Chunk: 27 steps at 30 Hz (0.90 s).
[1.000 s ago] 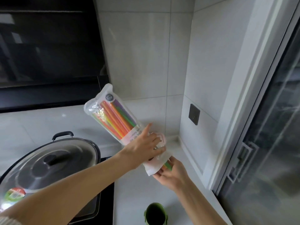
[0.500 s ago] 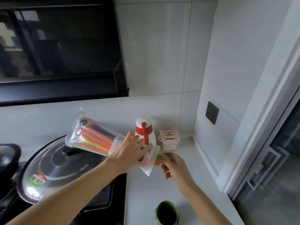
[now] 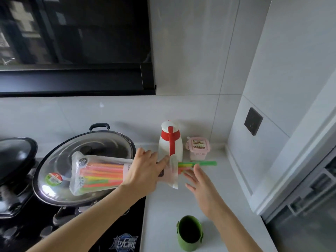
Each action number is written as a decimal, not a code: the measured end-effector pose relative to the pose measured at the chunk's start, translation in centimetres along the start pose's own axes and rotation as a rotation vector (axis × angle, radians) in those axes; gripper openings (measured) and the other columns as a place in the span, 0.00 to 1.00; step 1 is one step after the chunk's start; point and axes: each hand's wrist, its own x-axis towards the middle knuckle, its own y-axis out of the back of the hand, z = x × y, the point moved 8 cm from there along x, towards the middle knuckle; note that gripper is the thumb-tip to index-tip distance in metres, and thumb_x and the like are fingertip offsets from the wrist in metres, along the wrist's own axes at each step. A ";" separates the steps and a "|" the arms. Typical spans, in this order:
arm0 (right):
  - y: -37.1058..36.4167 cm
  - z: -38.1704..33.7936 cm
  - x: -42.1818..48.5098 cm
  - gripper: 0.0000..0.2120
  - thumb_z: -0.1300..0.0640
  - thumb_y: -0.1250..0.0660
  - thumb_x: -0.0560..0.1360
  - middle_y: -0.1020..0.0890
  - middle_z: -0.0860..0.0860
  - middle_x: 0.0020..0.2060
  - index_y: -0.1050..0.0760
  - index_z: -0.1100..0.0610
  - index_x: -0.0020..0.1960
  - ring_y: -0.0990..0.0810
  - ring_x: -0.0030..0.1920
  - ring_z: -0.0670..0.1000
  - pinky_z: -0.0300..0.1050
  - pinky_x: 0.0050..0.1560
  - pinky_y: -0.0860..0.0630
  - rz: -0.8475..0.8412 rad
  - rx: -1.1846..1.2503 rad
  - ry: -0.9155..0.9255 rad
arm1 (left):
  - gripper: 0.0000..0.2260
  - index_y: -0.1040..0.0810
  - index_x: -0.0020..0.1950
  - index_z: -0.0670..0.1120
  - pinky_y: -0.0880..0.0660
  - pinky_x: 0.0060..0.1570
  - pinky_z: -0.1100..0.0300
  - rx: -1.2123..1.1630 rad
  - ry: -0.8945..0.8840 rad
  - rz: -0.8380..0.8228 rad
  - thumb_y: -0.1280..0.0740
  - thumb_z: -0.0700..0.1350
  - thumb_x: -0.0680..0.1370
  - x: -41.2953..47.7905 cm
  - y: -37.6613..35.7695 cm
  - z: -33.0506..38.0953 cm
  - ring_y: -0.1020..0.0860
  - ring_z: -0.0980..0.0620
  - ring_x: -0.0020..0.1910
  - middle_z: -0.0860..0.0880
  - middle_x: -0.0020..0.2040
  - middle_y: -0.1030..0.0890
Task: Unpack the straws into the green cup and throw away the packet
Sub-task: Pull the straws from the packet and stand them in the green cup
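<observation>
My left hand (image 3: 145, 171) grips the clear plastic straw packet (image 3: 98, 175) near its open end and holds it level above the wok lid. Several bright straws fill the packet. A few straw ends (image 3: 203, 163), the longest one green, stick out of the open end to the right. My right hand (image 3: 201, 186) sits just below those ends with its fingers spread and straight and its thumb up against the green straw. The green cup (image 3: 190, 233) stands upright on the counter near the front edge, below my right wrist, and its inside looks dark.
A glass-lidded wok (image 3: 54, 188) sits on the black stove at the left, under the packet. A white bottle with a red cap (image 3: 170, 142) and a small pink tub (image 3: 197, 149) stand at the back of the counter (image 3: 236, 197). A wall and glass door close off the right.
The packet has swung down to lie level over the wok. The straw ends stick further out to the right. My right hand's fingers have spread open below them.
</observation>
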 end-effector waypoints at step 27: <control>2.5 -0.6 1.7 0.20 0.47 0.48 0.81 0.20 0.53 0.23 0.37 0.56 0.33 0.17 0.30 0.52 0.50 0.50 0.23 0.423 0.830 0.073 | 0.33 0.21 0.58 0.49 0.44 0.38 0.55 -0.124 0.027 -0.059 0.25 0.50 0.52 -3.2 -2.2 1.5 0.25 0.48 0.31 0.49 0.33 0.23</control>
